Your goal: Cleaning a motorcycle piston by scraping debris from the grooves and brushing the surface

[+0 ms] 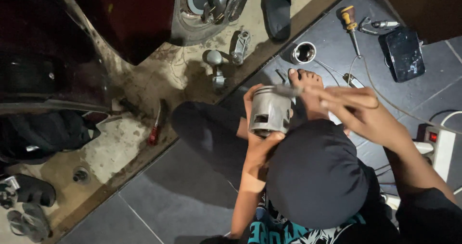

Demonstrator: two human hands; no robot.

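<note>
My left hand is wrapped around a grey metal piston, fingers behind it and thumb under its lower edge, so its side opening faces up. My right hand comes in from the right and pinches a thin, blurred tool whose tip lies on the piston's top edge. Just beyond the piston is a bare foot on the dark tiles. A black cap hides the space below the hands.
A yellow-handled screwdriver, a small round tin and a phone lie on the tiles at the upper right. A white power strip is at the right. Metal parts, a red-handled tool and sandals lie on the concrete.
</note>
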